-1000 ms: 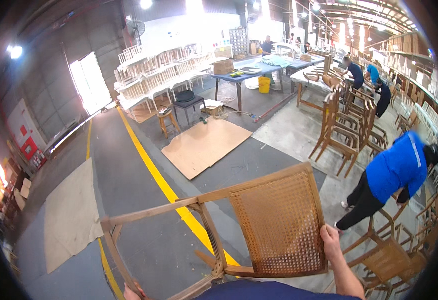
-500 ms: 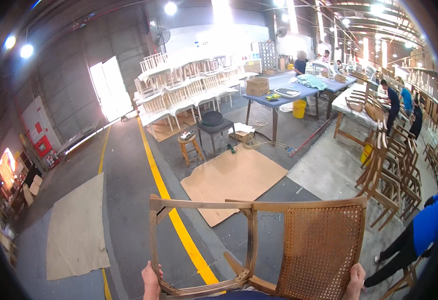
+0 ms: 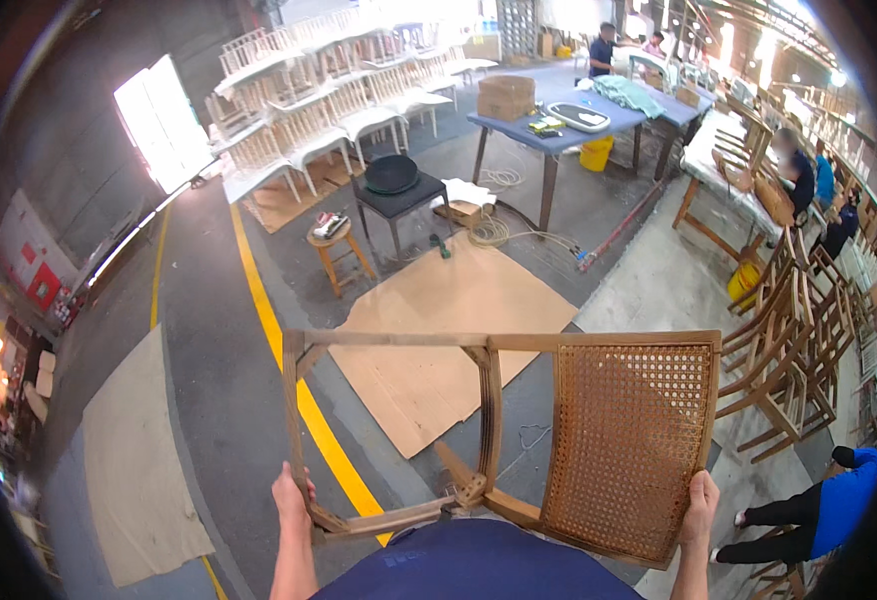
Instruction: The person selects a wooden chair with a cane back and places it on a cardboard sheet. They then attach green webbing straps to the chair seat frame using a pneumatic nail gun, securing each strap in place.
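The brown wooden chair frame [image 3: 493, 420] with its rectangular woven cane back [image 3: 631, 440] spans nine to three o'clock between your hands: left hand [image 3: 295, 498] wrapped round its eight-o'clock end, right hand [image 3: 700, 508] clasping the back's edge at four, both equally near.

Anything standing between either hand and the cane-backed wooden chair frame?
Nothing visible does: the left hand grips the cane-backed wooden chair frame directly at its left end, and the right hand at its right edge.

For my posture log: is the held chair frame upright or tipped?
The chair frame is tipped: its cane panel extends rightward, not up, with left hand and right hand gripping opposite ends.
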`<state>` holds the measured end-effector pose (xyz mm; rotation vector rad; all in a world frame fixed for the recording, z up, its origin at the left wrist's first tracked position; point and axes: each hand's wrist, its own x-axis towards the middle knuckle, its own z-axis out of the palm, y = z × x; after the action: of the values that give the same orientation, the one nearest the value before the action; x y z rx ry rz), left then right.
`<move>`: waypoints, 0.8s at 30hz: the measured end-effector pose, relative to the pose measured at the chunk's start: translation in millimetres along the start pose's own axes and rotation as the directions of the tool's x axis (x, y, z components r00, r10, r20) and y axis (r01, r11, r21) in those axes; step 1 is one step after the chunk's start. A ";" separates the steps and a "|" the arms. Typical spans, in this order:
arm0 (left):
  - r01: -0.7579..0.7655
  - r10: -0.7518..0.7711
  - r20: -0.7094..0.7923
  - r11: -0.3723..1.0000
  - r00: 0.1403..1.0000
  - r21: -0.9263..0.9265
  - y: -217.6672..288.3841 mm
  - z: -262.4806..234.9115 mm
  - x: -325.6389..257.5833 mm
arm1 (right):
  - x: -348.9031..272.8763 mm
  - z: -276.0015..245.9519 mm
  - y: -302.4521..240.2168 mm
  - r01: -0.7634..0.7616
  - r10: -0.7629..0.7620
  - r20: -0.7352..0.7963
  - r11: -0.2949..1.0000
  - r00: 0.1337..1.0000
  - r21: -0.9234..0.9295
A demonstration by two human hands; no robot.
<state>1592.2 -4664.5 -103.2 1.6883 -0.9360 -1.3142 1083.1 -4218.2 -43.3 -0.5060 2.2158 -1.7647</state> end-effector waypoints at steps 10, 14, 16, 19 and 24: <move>-0.175 0.115 0.285 0.965 0.952 0.194 148.9 256.2 244.0 | 132.7 147.6 4.4 -0.138 0.202 -0.206 0.947 0.958 0.289; -0.162 0.010 0.407 0.927 0.914 0.340 180.8 393.0 326.3 | 204.6 206.0 6.9 -0.208 0.318 -0.281 0.909 0.905 0.362; -0.224 0.012 0.510 0.907 0.860 0.357 203.7 464.0 371.2 | 272.9 238.8 3.7 -0.207 0.321 -0.240 0.892 0.916 0.401; -0.415 -0.021 0.681 0.778 0.732 0.471 215.8 550.5 439.2 | 337.9 278.7 14.2 -0.277 0.402 -0.264 0.871 0.877 0.406; -0.565 -0.123 0.679 0.460 0.724 0.685 201.0 695.3 528.0 | 408.1 345.8 37.9 -0.344 0.487 -0.341 0.849 0.804 0.401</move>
<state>997.0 -5319.8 -241.0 1.6098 -2.5698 -1.3027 852.7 -4689.7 -154.0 0.4724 1.9999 -2.0531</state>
